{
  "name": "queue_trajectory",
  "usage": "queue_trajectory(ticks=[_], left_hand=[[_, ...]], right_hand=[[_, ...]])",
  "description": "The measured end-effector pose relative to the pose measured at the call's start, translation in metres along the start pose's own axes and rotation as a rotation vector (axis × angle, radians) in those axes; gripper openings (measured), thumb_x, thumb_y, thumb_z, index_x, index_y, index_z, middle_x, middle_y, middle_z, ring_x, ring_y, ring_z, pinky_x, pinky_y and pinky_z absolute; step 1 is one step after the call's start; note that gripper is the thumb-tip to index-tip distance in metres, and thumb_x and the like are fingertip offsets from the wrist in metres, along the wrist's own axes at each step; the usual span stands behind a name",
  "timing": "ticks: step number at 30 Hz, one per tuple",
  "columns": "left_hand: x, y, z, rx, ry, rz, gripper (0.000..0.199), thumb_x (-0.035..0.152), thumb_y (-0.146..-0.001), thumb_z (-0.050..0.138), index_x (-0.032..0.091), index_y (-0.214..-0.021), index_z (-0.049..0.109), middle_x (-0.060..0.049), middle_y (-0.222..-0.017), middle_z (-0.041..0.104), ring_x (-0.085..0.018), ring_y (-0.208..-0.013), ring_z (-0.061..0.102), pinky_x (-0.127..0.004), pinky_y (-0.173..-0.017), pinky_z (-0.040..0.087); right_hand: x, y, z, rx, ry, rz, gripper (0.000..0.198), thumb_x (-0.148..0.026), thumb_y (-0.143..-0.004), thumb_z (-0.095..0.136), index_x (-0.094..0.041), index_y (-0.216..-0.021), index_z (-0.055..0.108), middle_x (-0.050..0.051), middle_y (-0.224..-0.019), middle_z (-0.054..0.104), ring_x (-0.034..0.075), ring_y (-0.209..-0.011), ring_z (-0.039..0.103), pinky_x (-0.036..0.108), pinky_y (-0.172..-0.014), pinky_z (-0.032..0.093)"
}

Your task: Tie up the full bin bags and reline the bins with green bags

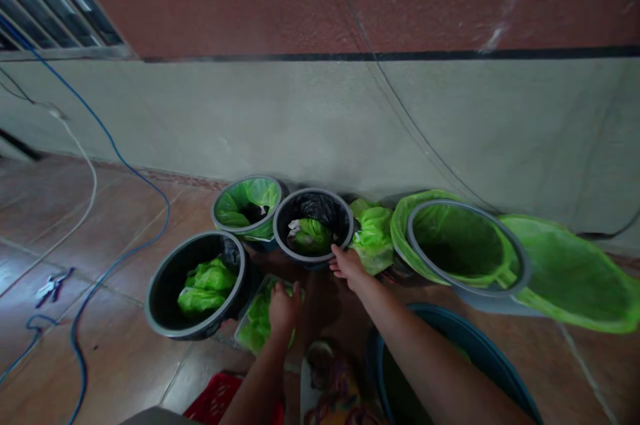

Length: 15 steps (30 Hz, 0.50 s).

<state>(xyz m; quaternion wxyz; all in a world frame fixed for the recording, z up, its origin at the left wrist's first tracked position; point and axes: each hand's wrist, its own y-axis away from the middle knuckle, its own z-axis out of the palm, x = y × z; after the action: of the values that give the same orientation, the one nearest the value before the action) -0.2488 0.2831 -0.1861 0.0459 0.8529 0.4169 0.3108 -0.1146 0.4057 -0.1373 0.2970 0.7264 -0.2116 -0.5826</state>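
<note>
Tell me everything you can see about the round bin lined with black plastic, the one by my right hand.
The round dark bin with a grey rim looks plastic. It stands upright and open-topped on the brown tiled floor, near the pale lower wall. Glossy, wrinkled black lining covers its inside. A crumpled bright-green plastic bundle lies within, beside some whitish material. Your right hand is at the near right rim, apparently touching it.

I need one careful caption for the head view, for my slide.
Left hand at crumpled green plastic in a clear rectangular tray; right hand at a round, grey-rimmed dark bin.
</note>
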Motion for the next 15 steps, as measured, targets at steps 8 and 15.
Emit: queue_trajectory(ticks=[8,15], left_hand=[[0.040,-0.041,-0.026,-0.060,0.641,-0.052,0.027,0.038,-0.091,0.052,0.013,-0.099,0.059,-0.006,-0.076,0.068,-0.015,-0.054,0.065,-0.026,-0.052,0.052],[0.052,-0.062,-0.025,-0.062,0.683,-0.069,0.016,0.029,-0.085,0.060,0.014,-0.081,0.056,0.000,-0.062,0.061,-0.014,-0.047,0.062,-0.027,-0.050,0.054]], right_hand=[[0.032,-0.018,0.011,0.142,0.000,-0.159,0.005,-0.022,-0.088,0.051,-0.018,-0.086,0.050,0.000,-0.069,0.061,0.010,-0.049,0.061,0.018,-0.043,0.044],[0.018,-0.022,0.011,0.092,0.004,-0.127,0.015,-0.029,-0.091,0.049,-0.019,-0.103,0.050,0.004,-0.091,0.068,0.010,-0.059,0.064,0.019,-0.051,0.050]])
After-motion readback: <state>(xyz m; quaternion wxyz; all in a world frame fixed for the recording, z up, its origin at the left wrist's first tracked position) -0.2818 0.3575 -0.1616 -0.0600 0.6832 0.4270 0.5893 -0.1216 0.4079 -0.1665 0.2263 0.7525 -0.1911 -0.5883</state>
